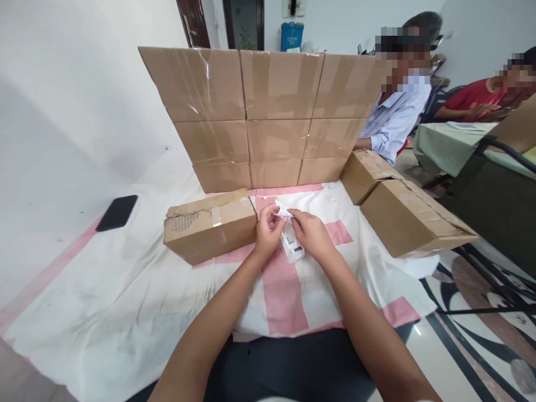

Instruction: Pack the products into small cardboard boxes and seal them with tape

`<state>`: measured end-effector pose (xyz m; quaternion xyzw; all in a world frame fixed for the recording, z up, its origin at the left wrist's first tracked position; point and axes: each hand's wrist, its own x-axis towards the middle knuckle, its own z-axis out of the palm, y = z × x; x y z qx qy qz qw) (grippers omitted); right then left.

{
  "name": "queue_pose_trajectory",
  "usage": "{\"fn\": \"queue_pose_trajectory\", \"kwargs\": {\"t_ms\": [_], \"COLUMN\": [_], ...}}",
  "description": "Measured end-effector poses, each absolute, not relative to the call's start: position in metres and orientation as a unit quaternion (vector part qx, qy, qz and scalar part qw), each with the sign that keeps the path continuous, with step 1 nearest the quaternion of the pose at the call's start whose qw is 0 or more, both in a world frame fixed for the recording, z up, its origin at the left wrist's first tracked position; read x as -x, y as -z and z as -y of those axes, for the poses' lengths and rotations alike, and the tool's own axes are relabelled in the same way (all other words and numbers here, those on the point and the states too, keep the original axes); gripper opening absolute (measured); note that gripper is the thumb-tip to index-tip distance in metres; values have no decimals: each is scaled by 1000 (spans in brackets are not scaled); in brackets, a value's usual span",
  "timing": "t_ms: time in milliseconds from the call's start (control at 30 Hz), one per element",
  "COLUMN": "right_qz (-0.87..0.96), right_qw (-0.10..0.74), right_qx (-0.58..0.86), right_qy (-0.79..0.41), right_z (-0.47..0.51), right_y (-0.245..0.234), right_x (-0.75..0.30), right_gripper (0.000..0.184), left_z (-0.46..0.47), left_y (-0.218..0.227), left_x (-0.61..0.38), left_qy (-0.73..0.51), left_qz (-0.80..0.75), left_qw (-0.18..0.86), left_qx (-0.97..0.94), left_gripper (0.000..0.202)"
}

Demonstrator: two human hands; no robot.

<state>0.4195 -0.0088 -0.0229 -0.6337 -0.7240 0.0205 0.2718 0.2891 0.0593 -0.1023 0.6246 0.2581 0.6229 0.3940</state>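
Nearest the camera, both forearms are reaching forward over a white cloth with pink stripes [288, 290] that is covering the worktop. The left hand [268, 228] and right hand [307, 231] are meeting at a small white slip [283, 211], apparently a label or sticker, both pinching it between fingertips just above a white dispenser-like device [292, 248] lying on the cloth. By the look of it, the slip is being peeled or separated, and the following move would call for a clean pull without tearing or creasing it. Just left of the hands a small taped cardboard box [209, 223] is sitting closed, its contents hidden. To the right, two more closed cartons [402, 209] are resting near the worktop's edge. A black phone [116, 212] is lying well off to the left. Farther back, a wall of sealed cartons [274, 111] is standing stacked three rows high, and beyond it two other people are sitting
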Motion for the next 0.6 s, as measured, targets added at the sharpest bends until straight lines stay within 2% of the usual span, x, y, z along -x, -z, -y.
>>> {"fn": "queue_pose_trajectory", "kwargs": {"t_ms": [133, 200, 400, 600], "right_qz": [728, 731, 735, 754], "right_qw": [236, 218, 170, 164], "right_qx": [643, 646, 655, 636], "right_qy": [-29, -32, -33, -19], "right_z": [12, 14, 19, 22], "right_y": [16, 11, 0, -5], "right_x": [-421, -422, -427, -432], "right_gripper": [34, 32, 30, 29], "left_z": [-61, -61, -57, -55], "left_y": [97, 93, 85, 84], "left_x": [-283, -281, -277, -274], "left_qy": [-623, -619, -582, -547], "left_qz": [-249, -253, -245, -214], "left_qw": [256, 222, 251, 239], "left_qx": [-696, -709, -733, -774], "left_gripper": [27, 20, 12, 16]}}
